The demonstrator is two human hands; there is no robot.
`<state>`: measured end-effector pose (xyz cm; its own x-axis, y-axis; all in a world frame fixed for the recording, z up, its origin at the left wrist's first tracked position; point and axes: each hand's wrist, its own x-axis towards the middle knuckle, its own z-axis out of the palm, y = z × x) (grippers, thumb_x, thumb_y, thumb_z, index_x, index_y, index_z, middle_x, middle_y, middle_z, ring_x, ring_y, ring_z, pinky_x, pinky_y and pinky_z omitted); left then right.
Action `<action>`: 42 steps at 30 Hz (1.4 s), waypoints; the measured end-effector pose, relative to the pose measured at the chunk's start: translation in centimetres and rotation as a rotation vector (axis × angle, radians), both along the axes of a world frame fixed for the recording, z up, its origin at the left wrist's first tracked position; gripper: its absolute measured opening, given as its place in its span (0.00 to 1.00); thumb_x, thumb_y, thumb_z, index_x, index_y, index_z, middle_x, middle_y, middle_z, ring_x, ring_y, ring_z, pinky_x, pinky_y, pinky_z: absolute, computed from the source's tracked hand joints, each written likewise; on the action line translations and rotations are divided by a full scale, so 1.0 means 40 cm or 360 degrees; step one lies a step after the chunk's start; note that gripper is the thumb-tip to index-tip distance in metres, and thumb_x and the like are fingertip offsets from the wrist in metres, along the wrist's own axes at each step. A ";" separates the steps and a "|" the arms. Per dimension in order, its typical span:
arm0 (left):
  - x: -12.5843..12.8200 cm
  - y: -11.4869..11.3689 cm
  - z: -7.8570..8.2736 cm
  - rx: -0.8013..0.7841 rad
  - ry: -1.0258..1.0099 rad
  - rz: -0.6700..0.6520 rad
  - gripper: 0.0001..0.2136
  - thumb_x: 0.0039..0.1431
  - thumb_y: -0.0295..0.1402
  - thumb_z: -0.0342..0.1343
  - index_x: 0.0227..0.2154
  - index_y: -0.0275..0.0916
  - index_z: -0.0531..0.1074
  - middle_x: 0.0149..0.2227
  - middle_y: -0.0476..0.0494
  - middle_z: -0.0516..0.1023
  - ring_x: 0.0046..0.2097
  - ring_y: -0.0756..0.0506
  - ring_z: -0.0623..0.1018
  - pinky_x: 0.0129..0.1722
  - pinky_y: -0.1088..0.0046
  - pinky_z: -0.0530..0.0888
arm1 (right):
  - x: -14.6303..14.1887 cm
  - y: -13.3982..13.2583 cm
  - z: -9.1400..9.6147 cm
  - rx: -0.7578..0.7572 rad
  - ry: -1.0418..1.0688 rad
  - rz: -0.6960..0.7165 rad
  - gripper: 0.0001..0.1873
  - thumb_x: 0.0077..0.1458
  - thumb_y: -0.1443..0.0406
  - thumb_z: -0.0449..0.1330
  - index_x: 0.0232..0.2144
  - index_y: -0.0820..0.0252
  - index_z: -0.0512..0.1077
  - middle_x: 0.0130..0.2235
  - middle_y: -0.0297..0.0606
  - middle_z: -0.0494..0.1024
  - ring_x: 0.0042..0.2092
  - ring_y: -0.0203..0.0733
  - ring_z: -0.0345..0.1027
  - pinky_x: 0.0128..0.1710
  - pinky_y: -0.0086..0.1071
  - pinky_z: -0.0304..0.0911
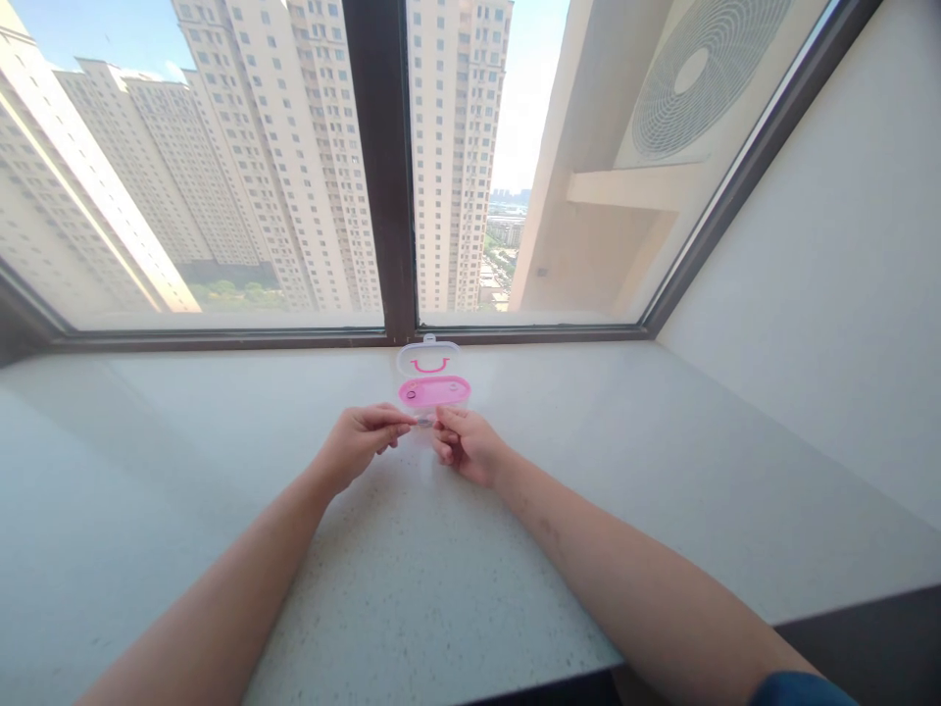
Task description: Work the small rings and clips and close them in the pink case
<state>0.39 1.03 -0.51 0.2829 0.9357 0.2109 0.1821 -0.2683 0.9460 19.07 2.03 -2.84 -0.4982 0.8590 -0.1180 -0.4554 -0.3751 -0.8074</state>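
My left hand (371, 436) pinches one end of a small, partly see-through thing (424, 422) with a dark line in it. At its other end is my right hand (469, 443), with thumb and forefinger pressed together and the other fingers curled. The thing is too small to name. Just beyond the hands stands a small pink oval case (435, 392), open, with a tiny dark ring (411, 394) at its left end and a pale spot at its right. Its clear lid (429, 360), bearing a pink smile-shaped handle, is tipped back towards the window.
The case and hands are over a white speckled sill (382, 588). A dark window frame (391, 196) rises behind the case, with tall buildings outside. A white wall (830, 294) bounds the right side. The sill's front edge shows at lower right.
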 end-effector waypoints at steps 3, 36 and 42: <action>0.000 0.001 -0.001 0.0074 0.0000 0.0084 0.08 0.49 0.35 0.59 0.31 0.38 0.79 0.29 0.46 0.73 0.25 0.53 0.66 0.22 0.77 0.62 | -0.004 0.002 -0.003 -0.0017 -0.0017 -0.0089 0.21 0.44 0.53 0.65 0.24 0.62 0.63 0.14 0.21 0.54 0.17 0.27 0.54 0.17 0.24 0.45; 0.006 -0.008 0.017 0.0093 0.0001 0.0104 0.07 0.49 0.33 0.60 0.31 0.39 0.80 0.29 0.46 0.73 0.24 0.54 0.67 0.22 0.77 0.64 | 0.000 -0.005 0.004 0.0072 -0.0069 0.0051 0.20 0.46 0.52 0.64 0.24 0.61 0.63 0.15 0.22 0.53 0.17 0.28 0.55 0.18 0.25 0.48; 0.005 -0.007 0.014 0.0091 -0.0022 0.0098 0.07 0.49 0.33 0.60 0.31 0.39 0.80 0.29 0.46 0.73 0.24 0.54 0.66 0.21 0.77 0.63 | 0.000 -0.002 0.003 0.0057 -0.0061 0.0052 0.20 0.46 0.53 0.64 0.24 0.62 0.64 0.15 0.22 0.54 0.17 0.28 0.55 0.17 0.24 0.48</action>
